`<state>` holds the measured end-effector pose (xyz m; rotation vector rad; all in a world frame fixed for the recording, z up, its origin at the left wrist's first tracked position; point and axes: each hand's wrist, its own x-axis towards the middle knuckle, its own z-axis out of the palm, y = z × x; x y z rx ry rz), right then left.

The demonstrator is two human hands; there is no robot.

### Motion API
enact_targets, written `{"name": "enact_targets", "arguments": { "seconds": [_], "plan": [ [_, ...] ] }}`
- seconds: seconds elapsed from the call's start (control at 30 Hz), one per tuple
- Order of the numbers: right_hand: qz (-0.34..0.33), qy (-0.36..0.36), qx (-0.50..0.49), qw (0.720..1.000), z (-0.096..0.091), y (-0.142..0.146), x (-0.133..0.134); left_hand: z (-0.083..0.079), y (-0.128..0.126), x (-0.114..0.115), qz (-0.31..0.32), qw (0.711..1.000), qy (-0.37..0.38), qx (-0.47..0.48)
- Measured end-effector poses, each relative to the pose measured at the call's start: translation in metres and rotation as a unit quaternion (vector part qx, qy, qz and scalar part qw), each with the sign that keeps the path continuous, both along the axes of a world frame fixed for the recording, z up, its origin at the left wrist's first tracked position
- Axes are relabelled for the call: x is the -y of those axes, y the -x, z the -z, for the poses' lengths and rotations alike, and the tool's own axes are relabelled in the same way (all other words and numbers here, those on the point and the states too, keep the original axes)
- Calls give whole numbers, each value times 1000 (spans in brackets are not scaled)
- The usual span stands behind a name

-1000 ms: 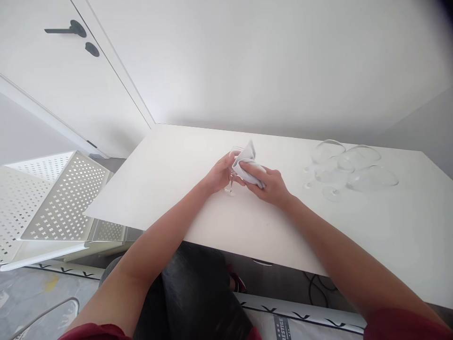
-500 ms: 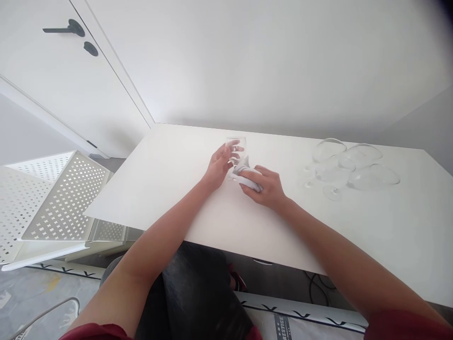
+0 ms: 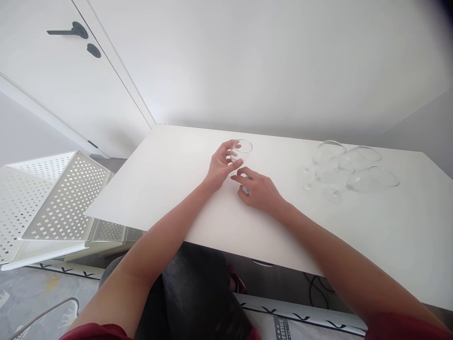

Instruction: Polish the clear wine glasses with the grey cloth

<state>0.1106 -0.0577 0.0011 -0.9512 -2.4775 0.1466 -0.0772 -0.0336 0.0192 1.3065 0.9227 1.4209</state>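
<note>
A clear stemmed glass is held in the middle of the white table. My left hand curls its fingers round the bowl of this glass. My right hand lies just right of and below it, palm down, closed over a small white cloth. Only a bit of the cloth peeks out under the fingers. The stem and foot of the glass are hidden between my hands.
Several clear wine glasses lie on their sides at the table's far right. A white perforated metal chair stands left of the table. A white door with a dark handle is at the upper left.
The cloth has come off the bowl of the glass and now lies bunched under my right hand on the table. My left hand has shifted up to the bare bowl.
</note>
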Motion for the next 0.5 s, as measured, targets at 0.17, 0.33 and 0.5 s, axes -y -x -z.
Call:
{"name": "enact_targets", "arguments": {
  "seconds": [0.17,0.33,0.5],
  "plan": [
    [-35,-10,38,999,7,1,-2,-3,-3,2,14,1000,20,-12],
    [5,34,46,998,7,2,-1,-3,-4,2,35,999,25,-8],
    [51,39,81,995,1,3,0,1,-4,-1,52,998,17,-15]
  ]
}}
